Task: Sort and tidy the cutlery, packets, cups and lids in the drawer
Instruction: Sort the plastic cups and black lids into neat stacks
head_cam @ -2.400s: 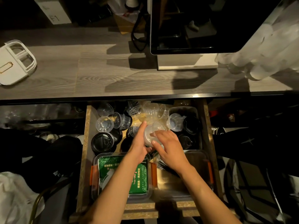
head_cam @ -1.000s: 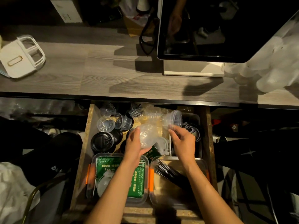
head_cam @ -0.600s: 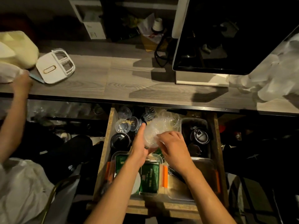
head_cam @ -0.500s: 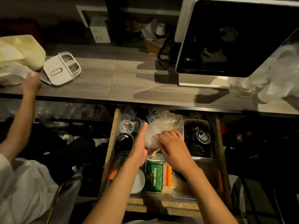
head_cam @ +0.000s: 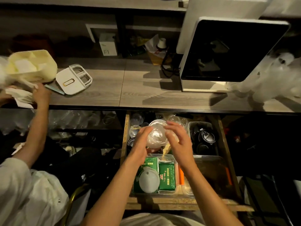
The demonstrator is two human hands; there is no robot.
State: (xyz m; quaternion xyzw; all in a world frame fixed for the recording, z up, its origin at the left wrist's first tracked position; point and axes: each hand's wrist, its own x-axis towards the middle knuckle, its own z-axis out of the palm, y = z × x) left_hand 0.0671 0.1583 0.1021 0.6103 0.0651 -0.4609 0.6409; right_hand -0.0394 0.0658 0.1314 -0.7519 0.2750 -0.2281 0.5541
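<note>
The left hand (head_cam: 141, 142) holds a stack of clear cups (head_cam: 157, 135) over the drawer (head_cam: 126, 141), and the right hand (head_cam: 178, 141) touches it with loose, open fingers.

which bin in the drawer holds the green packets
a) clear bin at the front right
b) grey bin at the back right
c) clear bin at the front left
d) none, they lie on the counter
c: the green packets lie in the clear bin at the front left of the drawer, just below the left hand.
</note>
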